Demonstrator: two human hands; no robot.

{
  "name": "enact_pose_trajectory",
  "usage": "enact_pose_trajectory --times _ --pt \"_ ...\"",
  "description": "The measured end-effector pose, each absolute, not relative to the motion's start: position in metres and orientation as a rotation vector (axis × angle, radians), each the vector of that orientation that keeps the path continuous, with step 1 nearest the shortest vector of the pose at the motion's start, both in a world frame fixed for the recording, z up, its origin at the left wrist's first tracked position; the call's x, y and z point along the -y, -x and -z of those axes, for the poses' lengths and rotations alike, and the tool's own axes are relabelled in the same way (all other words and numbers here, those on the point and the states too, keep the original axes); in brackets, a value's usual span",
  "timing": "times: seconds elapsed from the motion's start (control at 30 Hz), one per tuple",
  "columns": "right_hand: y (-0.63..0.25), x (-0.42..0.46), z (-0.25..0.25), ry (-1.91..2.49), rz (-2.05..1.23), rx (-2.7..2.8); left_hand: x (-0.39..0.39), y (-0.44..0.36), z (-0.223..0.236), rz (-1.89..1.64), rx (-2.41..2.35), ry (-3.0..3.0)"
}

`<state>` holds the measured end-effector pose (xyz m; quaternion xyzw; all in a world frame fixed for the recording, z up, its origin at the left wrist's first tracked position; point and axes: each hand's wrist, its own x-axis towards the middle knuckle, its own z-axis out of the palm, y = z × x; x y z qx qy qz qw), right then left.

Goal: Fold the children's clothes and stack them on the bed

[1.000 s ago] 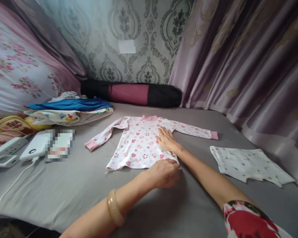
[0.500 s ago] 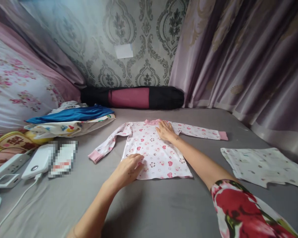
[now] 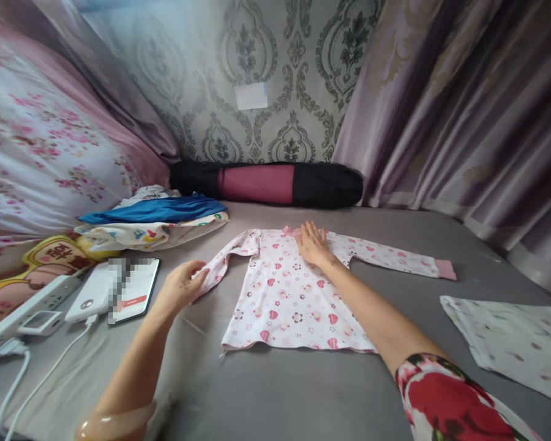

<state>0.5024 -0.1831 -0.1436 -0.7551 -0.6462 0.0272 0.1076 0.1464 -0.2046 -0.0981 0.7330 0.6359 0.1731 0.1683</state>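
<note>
A small long-sleeved shirt (image 3: 280, 300), white with pink hearts and flowers, lies spread on the grey bed sheet (image 3: 275, 392). Its collar and the cuff on the right are pink. My right hand (image 3: 313, 245) rests flat on the top of the shirt, just by the collar, fingers stretched. At the end of the left sleeve is my left hand (image 3: 181, 288), its fingers curled round the cuff, which they hide. That sleeve bends down from the shoulder, while the other one reaches out straight to the right.
Folded pale patterned cloth (image 3: 509, 337) lies at the right. On the left are a pile of clothes (image 3: 160, 211), a white power bank (image 3: 92, 294), a partly blurred phone (image 3: 142, 288), and a power strip (image 3: 41, 309) with cables. A black and maroon long bag (image 3: 257, 184) lies along the wall.
My left hand has moved left from the shirt's lower left side to the left sleeve's cuff. My right hand stays near the collar. The view has shifted slightly left.
</note>
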Motion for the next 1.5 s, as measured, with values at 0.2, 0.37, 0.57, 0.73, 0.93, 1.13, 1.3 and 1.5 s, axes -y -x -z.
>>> enact_pose_trajectory --times 0.2,0.37,0.57,0.73,0.93,1.13,1.3,1.5 --pt "-0.440 0.169 0.144 1.927 -0.325 2.161 0.183 -0.119 0.100 -0.251 -2.030 -1.892" --pt "-0.415 0.146 0.148 1.970 -0.349 2.076 0.188 -0.117 0.100 -0.334 -1.870 -1.863" --pt "-0.403 0.140 0.155 2.078 -0.312 2.001 0.184 -0.117 0.105 -0.363 -1.773 -1.695" --pt "-0.401 0.145 0.159 2.065 -0.262 2.000 0.164 -0.106 0.097 -0.471 -1.661 -1.619" --pt "-0.399 0.146 0.160 2.048 -0.204 1.994 0.126 -0.092 0.071 -0.805 -1.709 -1.530" --pt "-0.397 0.147 0.155 2.077 -0.264 1.992 0.082 -0.097 0.051 -0.864 -1.925 -1.839" --pt "-0.396 0.148 0.152 2.113 -0.293 1.999 0.058 -0.123 0.056 -0.512 -2.246 -2.202" --pt "-0.393 0.148 0.155 2.101 -0.213 1.980 0.061 -0.145 0.089 -0.144 -2.355 -2.446"
